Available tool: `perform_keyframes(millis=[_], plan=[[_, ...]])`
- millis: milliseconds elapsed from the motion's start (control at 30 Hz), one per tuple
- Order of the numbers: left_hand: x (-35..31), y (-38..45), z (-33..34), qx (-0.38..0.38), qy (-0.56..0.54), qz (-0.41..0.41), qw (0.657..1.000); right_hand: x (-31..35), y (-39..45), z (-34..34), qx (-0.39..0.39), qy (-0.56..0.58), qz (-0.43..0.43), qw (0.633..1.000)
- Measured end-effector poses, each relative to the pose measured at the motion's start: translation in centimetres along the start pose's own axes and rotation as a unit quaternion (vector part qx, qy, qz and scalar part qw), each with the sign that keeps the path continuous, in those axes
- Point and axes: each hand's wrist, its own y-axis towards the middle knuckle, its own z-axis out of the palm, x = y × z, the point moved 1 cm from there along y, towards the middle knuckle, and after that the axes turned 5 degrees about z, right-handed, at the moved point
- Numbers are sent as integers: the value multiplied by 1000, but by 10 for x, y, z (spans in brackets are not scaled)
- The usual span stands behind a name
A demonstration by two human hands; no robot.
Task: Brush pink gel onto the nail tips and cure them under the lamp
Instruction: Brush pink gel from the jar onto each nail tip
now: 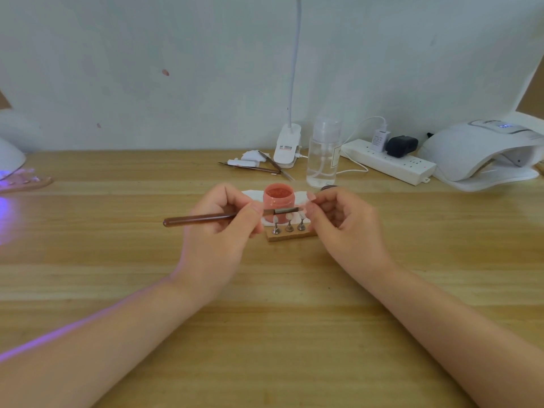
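My left hand (223, 228) grips a brown-handled brush (200, 218) that lies level, its bristle end pointing right in front of an open pink gel jar (278, 198). My right hand (344, 222) pinches a small clear nail tip (310, 198) at the brush's tip. Below them a small wooden block (291, 234) carries three metal stands, each with a clear nail tip (290, 217) on top. A white curing lamp (482, 154) sits at the far right. Another lamp (10, 156) at the left edge glows purple.
A wooden nail holder (28, 182) lies under the left lamp. Behind the jar stand a clear pump bottle (323, 154), a clip lamp base (287, 148), spare brushes (265, 167) with wipes, and a power strip (388, 163). A white pad (256, 194) lies under the jar.
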Motion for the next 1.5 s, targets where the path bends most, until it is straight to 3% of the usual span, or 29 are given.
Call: perform_keyframes(millis=[233, 333, 633, 1033, 1333, 1500], plan=[[-1, 4, -2, -26, -11, 11, 1000, 2, 12, -21, -54, -10, 30, 998], [1, 4, -3, -29, -12, 12, 999, -2, 14, -26, -34, -41, 46, 998], [4, 6, -4, -38, -6, 5, 999, -8, 10, -11, 28, -278, 65, 958], [5, 5, -4, -31, 2, 0, 1000, -11, 10, -11, 42, -332, 52, 941], [6, 5, -4, -36, 1, -7, 999, -11, 13, -11, 15, -451, 20, 892], [6, 5, -3, -37, -8, -13, 999, -8, 7, -7, 21, -434, -1, 901]])
